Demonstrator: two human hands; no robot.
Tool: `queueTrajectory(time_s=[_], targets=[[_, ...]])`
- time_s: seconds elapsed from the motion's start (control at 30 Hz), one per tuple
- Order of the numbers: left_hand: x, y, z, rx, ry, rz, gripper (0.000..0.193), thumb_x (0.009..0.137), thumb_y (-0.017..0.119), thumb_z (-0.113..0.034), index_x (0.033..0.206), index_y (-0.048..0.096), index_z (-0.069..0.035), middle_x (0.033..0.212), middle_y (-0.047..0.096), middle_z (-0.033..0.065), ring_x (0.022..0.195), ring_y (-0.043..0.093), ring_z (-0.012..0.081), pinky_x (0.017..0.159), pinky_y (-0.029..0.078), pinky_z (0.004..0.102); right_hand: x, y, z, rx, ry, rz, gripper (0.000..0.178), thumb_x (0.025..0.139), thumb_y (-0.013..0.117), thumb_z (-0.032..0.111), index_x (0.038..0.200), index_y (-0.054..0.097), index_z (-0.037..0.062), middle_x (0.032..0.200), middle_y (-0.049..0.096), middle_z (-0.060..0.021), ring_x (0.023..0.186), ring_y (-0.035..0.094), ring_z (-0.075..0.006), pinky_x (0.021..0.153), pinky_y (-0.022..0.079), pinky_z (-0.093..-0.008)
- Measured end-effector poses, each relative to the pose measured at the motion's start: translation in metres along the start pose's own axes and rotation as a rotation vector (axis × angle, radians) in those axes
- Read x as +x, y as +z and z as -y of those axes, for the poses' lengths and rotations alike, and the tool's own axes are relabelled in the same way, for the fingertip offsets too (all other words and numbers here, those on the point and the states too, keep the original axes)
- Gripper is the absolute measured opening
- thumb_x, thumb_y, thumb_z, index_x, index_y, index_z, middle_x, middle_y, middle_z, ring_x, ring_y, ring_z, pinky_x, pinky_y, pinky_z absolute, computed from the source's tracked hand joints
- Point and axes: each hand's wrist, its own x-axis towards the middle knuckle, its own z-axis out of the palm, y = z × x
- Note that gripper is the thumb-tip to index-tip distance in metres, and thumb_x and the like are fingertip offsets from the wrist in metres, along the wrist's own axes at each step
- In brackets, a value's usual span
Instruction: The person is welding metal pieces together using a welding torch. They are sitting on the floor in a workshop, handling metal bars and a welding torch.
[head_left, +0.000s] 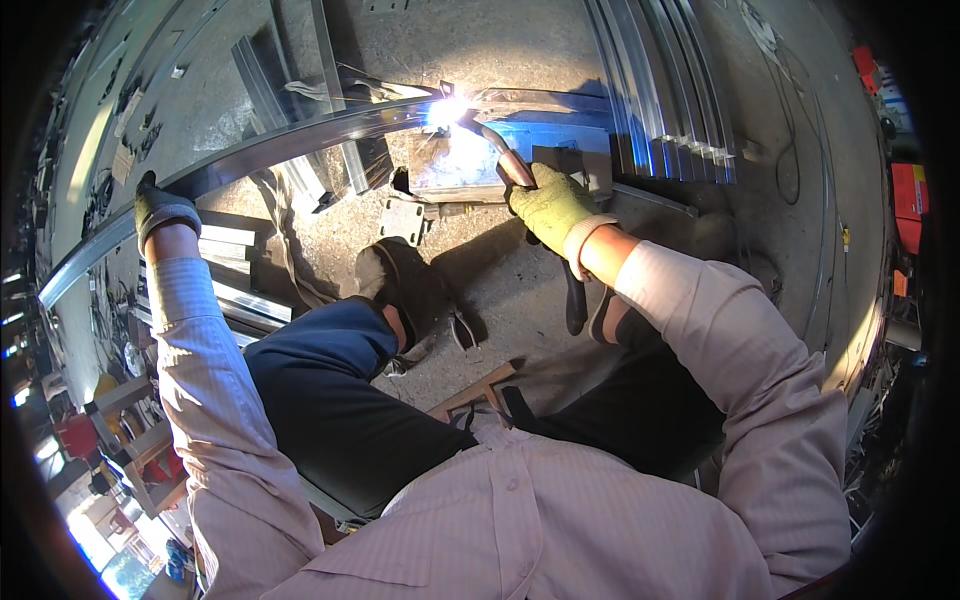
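Observation:
My right hand (553,207), in a yellow-green glove, grips a welding torch (505,155) whose tip reaches a bright white arc (448,112) on a long curved metal rail (290,140). My left hand (160,208), in a dark glove, rests on that same rail far to the left and holds it. A small metal block (455,165) sits just under the arc. My legs in dark trousers and a black shoe (400,285) stretch over the concrete floor below the rail.
A stack of ribbed metal profiles (660,85) lies at the upper right. Shorter metal bars (235,265) lie at the left, beside my left arm. A small metal plate (402,218) lies on the floor. Red equipment (908,200) stands at the right rim.

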Motion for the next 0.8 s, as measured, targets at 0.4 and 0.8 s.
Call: queueTrajectory(time_s=[0.4,0.8], targets=[[0.003,0.001,0.007,0.302,0.086,-0.022,0.063,0.095,0.058,0.007,0.156,0.050,-0.005,0.146,0.065,0.0244,0.127,0.070,0.0320,0.109,0.055,0.0416,-0.005,-0.006,0.006,-0.014,0.005,0.002,0.045,0.099,0.063,0.040,0.126,0.068,0.0046,0.121,0.073,-0.0270,0.115,0.070,-0.0446,0.099,0.053,-0.0487],[0.010,0.008,0.007,-0.633,-0.212,0.110,0.052,0.105,0.048,-0.003,0.157,0.047,-0.004,0.151,0.060,0.0244,0.132,0.065,0.0326,0.110,0.052,0.0400,-0.006,-0.003,0.004,0.013,-0.015,-0.018,0.043,0.100,0.064,0.041,0.123,0.068,0.0057,0.117,0.073,-0.0258,0.110,0.070,-0.0444,0.094,0.054,-0.0485]])
